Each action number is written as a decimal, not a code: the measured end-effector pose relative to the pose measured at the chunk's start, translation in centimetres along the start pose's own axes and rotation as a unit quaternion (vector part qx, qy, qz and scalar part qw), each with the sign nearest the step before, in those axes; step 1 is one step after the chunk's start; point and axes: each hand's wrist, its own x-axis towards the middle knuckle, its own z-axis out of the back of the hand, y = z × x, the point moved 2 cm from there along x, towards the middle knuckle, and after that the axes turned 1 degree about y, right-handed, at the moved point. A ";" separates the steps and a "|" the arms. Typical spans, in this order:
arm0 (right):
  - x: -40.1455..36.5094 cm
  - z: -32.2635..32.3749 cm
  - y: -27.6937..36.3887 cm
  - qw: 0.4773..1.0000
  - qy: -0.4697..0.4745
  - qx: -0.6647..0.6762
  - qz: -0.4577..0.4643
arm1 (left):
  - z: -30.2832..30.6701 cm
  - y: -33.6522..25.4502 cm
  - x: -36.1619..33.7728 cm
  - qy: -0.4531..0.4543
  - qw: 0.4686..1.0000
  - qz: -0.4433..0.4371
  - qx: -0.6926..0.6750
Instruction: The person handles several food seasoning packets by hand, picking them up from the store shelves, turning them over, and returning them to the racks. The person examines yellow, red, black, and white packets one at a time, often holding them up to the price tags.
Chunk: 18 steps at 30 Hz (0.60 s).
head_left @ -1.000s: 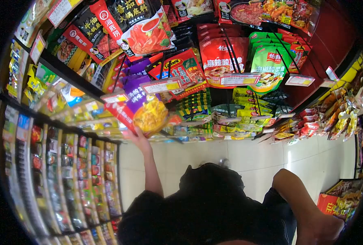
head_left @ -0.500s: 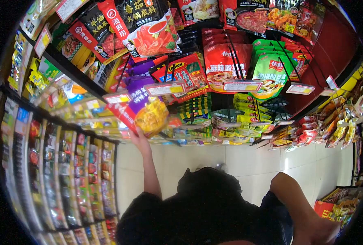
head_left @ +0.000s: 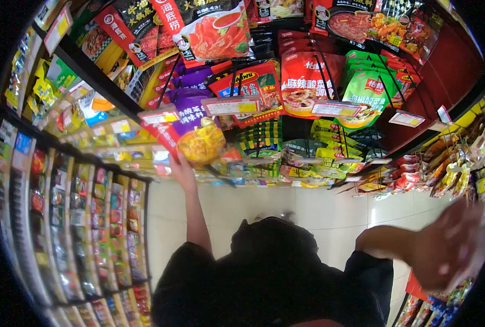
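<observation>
My left hand (head_left: 181,168) is at the lower left edge of a purple and red seasoning packet (head_left: 194,133) with yellow food pictured on it. Its fingers are closed on that packet, partly behind it. The packet hangs tilted at the front of a row of like purple packets, beneath a price tag (head_left: 161,116). My right hand (head_left: 452,248) is raised at the right, away from the shelf goods, and blurred; its fingers cannot be made out clearly.
Red packets (head_left: 308,87) and green packets (head_left: 367,98) hang on hooks right of the purple ones. Price tags (head_left: 230,106) jut out in front. Another stocked shelf (head_left: 84,218) runs down the left. Hanging snacks (head_left: 455,169) line the right above the tiled floor (head_left: 329,210).
My right hand has risen from the lower right into fuller view. My left hand stays at the purple packet. The view has shifted slightly, moving the hanging packets a little.
</observation>
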 end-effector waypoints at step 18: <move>5.8 -26.7 -18.0 0.857 0.236 -0.107 -0.445 | 7.3 2.3 -7.0 0.005 0.988 -0.047 0.149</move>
